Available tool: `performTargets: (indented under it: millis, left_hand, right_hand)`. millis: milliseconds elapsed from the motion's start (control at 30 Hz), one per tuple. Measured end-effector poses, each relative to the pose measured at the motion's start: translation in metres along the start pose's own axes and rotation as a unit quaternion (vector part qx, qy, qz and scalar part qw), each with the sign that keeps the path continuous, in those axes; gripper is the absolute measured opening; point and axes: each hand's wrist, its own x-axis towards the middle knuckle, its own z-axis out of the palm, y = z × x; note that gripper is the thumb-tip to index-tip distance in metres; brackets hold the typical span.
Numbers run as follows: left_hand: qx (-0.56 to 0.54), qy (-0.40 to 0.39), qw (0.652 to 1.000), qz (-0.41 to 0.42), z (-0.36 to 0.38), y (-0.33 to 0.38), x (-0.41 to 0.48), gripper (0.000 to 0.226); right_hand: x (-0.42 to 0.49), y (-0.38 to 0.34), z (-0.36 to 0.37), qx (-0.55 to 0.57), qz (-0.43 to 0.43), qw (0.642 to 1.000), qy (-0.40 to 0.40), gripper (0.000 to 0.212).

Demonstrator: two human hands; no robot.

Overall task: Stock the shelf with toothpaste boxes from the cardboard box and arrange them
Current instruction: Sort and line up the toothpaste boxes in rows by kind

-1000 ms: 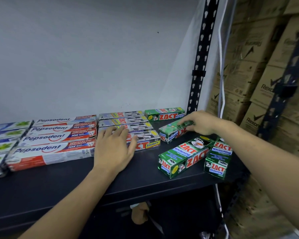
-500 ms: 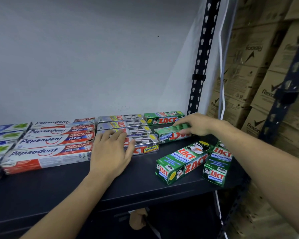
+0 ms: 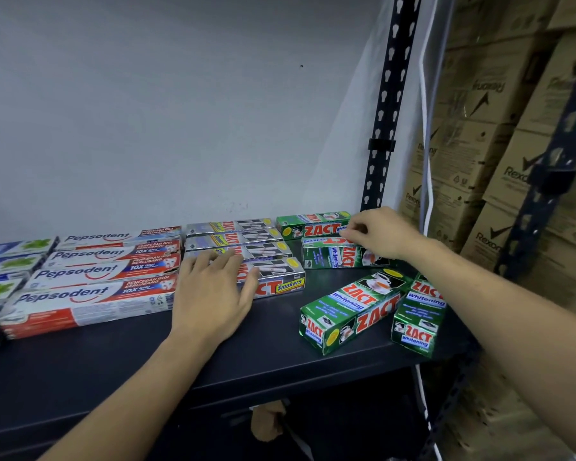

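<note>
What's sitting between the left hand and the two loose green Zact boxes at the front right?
In the head view, only bare dark shelf separates the left hand from the loose green Zact boxes.

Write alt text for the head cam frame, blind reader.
A person's right hand sets a green toothpaste box into a row at the back of a dark shelf, while the left hand rests flat on silver toothpaste boxes. Two more green boxes lie crooked near the front right; red-and-white boxes fill the left.
</note>
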Motion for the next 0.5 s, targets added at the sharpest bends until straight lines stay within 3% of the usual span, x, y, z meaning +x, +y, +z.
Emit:
performTargets:
  millis: [133, 333, 500]
  left_hand:
    - [-0.005, 0.001, 1.000, 0.003, -0.001, 0.001, 0.000, 0.053]
    - [-0.005, 0.007, 1.000, 0.001, -0.001, 0.002, -0.002, 0.051]
    - [-0.007, -0.002, 1.000, -0.006, -0.001, 0.002, -0.001, 0.052]
  right_hand:
    - [-0.007, 0.005, -0.003, -0.035, -0.014, 0.998, -0.045, 0.023]
    - [0.005, 0.011, 0.014, -0.016, 0.024, 0.999, -0.021, 0.028]
    - [0.012, 0.002, 0.024, -0.162, 0.070, 0.984, 0.036, 0.037]
